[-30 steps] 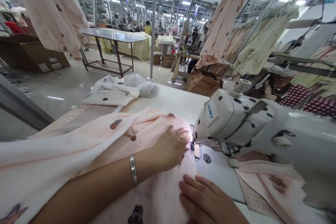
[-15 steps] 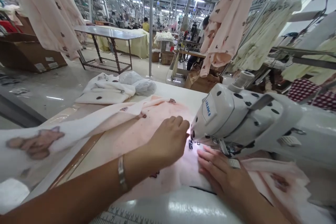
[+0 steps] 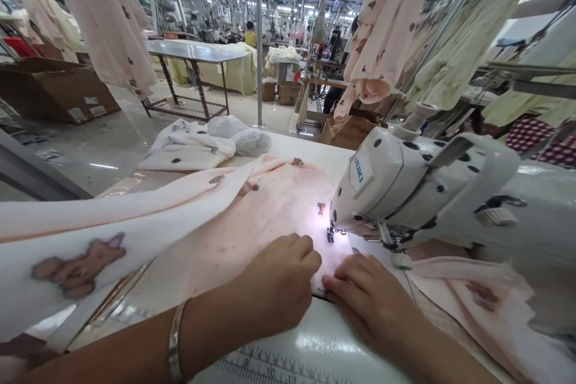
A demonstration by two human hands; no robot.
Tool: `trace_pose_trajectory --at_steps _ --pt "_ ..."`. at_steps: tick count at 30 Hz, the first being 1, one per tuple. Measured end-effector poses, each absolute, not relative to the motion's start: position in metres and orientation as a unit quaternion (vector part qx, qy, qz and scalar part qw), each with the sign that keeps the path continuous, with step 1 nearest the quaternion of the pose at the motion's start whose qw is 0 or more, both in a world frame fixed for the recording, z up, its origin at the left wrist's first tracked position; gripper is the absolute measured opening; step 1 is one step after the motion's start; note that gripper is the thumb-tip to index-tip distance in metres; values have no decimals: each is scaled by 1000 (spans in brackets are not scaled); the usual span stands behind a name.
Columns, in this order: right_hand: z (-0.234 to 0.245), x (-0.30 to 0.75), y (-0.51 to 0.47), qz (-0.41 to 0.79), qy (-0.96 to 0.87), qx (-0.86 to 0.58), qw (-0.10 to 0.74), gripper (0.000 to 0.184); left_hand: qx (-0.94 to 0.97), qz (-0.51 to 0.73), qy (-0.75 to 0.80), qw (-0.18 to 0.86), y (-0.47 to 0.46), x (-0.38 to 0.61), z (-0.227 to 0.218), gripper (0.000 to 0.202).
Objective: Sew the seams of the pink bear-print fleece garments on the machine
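Pink fabric with small bear prints (image 3: 270,204) lies spread over the sewing table, under the lit presser foot (image 3: 331,235) of a white JUKI sewing machine (image 3: 382,186). My left hand (image 3: 283,279), a silver bangle on its wrist, is closed on the near part of this fabric, just left of the foot. Close by on the right, my right hand (image 3: 364,291) pinches the fabric's near edge with thumb and fingers. Both hands are nearer to me than the foot. A white fold with a large bear print (image 3: 81,267) hangs over the table's left side.
A folded white printed cloth (image 3: 186,147) and a clear plastic bag (image 3: 238,135) lie at the table's back. More pink fabric (image 3: 486,294) sits right of the machine. A ruler strip (image 3: 270,366) runs along the front edge. Pink garments (image 3: 387,36) hang beyond the machine.
Both hands have come toward me, away from the foot. My right hand has gone from lying flat beside the foot to pinching the fabric edge. The fabric has shifted, baring a bear print behind the foot.
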State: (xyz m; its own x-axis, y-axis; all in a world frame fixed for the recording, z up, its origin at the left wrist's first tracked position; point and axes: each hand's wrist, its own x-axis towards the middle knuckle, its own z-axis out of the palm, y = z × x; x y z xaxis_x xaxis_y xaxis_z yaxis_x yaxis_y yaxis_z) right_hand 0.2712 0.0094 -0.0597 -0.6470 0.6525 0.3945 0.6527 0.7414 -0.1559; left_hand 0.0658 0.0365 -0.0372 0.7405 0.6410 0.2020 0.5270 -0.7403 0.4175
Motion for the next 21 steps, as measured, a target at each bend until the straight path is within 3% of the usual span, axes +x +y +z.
trace_pose_trajectory --at_steps 4,11,21 --pt "-62 270 10 13 -910 -354 214 16 867 305 332 214 45 66 -50 9" --pt "-59 270 7 43 -911 -330 242 13 940 184 271 100 39 70 -64 12" --pt "-68 260 10 11 -910 -342 233 11 901 212 327 193 36 65 -55 13"
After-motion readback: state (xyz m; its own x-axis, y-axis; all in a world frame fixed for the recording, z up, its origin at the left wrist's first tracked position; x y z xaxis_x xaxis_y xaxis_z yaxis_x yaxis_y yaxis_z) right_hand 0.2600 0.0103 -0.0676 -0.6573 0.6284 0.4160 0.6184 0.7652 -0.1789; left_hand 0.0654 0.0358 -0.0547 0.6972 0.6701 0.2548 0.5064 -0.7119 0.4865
